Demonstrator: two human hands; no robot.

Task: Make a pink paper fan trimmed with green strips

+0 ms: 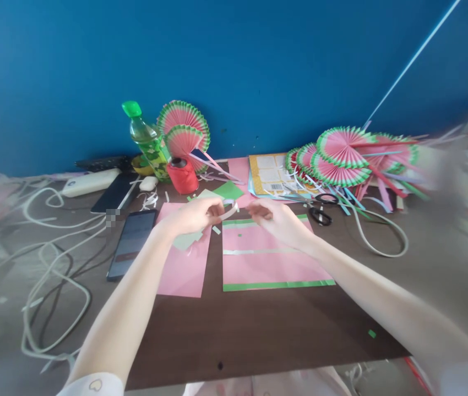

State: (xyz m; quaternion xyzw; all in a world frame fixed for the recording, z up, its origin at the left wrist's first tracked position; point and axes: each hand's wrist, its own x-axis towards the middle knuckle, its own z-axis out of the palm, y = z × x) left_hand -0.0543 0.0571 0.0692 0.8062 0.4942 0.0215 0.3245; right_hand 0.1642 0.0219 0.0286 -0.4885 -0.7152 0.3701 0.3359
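Note:
My left hand (203,214) is closed on a thin, pale ring that looks like a roll of tape (229,210). Just to its right, my right hand (277,220) has its fingers curled together; whatever they may hold is too small to make out. Below the right hand lies a pink sheet with green edges (271,269), and a whitish strip (250,252) runs across its middle. Under my left hand a plain pink sheet (182,275) lies on the table, with pale green paper (188,240) partly on it.
A green-capped bottle (149,140), a red spool (182,176) and pink-green paper fans (184,129) stand against the blue wall. More fans (341,157) pile up at right, near black-handled scissors (320,215). Phones (132,242) and white cables (58,275) lie at left.

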